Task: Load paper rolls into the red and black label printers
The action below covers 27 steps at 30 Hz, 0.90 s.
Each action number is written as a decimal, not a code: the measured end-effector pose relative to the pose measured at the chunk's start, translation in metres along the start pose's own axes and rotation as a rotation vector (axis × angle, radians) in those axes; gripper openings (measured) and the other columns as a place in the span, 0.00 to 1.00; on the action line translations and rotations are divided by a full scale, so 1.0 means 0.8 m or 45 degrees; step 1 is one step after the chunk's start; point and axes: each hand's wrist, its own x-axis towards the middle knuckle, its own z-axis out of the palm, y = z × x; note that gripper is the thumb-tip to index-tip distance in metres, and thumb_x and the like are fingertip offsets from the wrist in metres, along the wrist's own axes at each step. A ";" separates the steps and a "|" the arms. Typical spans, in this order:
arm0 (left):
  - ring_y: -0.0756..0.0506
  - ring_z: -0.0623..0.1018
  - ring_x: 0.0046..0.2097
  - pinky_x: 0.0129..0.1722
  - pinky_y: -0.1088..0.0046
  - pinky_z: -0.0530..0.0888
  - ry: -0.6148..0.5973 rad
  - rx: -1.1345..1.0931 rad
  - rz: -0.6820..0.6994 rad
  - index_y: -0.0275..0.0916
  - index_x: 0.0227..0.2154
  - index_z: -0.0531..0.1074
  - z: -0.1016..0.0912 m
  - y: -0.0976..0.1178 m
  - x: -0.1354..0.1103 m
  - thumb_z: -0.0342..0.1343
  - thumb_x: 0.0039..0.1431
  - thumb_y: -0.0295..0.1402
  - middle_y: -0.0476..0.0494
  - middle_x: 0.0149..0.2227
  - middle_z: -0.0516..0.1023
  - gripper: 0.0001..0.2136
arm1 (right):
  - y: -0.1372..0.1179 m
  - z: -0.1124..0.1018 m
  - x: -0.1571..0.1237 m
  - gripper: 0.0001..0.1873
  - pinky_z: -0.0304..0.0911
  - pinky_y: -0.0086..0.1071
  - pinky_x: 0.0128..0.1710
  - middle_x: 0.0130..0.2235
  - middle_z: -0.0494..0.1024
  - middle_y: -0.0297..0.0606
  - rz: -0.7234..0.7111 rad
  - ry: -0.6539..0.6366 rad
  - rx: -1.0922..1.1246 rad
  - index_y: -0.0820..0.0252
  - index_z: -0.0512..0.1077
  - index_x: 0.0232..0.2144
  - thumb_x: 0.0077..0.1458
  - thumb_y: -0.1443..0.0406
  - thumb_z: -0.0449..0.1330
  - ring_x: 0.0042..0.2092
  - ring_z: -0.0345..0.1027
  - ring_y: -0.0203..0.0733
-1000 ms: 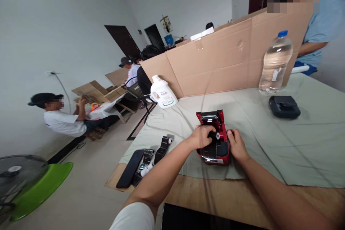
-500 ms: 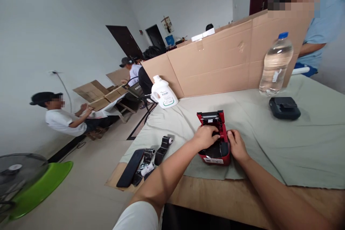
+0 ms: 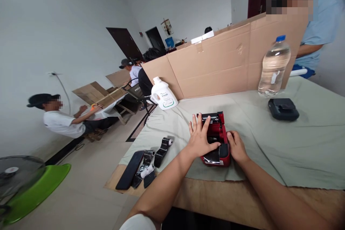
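A small red-and-black label printer (image 3: 225,131) stands on the cloth before me, its lid raised, with dark glossy film across its front. Over its left side, my left hand (image 3: 201,138) spreads its fingers wide and holds nothing. The thumb reaches across the front of the printer's opening. My right hand (image 3: 237,146) grips the printer's right side with bent fingers, some hidden from view. Left of the printer lie a black strip on a white-cored roll (image 3: 163,151), a white roll (image 3: 147,170) among dark film, and a flat black case (image 3: 129,170).
A white jug (image 3: 164,95) stands by the cardboard partition (image 3: 210,68). Further right are a large water bottle (image 3: 274,66) and a black device (image 3: 283,109). A fan (image 3: 18,183) is at lower left. Other people sit at a bench at left; one is behind the partition.
My left hand has come up out of the printer's opening and spread its fingers. My right hand stays at the printer's side. A person at left now has something orange in hand.
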 end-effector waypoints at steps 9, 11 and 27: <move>0.27 0.50 0.65 0.60 0.42 0.48 0.167 0.133 0.072 0.44 0.65 0.49 -0.006 0.005 -0.012 0.62 0.45 0.52 0.31 0.63 0.52 0.46 | -0.002 -0.001 -0.001 0.24 0.64 0.47 0.46 0.39 0.75 0.45 -0.015 0.012 -0.018 0.57 0.66 0.36 0.58 0.45 0.44 0.43 0.69 0.50; 0.28 0.53 0.63 0.58 0.43 0.51 0.194 0.146 0.067 0.46 0.65 0.50 -0.009 0.010 -0.021 0.61 0.47 0.50 0.32 0.61 0.55 0.43 | -0.008 -0.005 -0.005 0.23 0.63 0.49 0.49 0.45 0.74 0.48 -0.112 0.090 -0.017 0.59 0.66 0.42 0.60 0.48 0.43 0.47 0.67 0.51; 0.34 0.66 0.55 0.56 0.48 0.56 0.242 0.025 0.031 0.38 0.60 0.58 0.005 0.021 -0.051 0.53 0.56 0.48 0.33 0.51 0.70 0.32 | -0.047 -0.023 -0.026 0.38 0.54 0.56 0.58 0.59 0.61 0.53 -0.865 -0.014 -0.206 0.61 0.57 0.61 0.54 0.46 0.51 0.59 0.55 0.59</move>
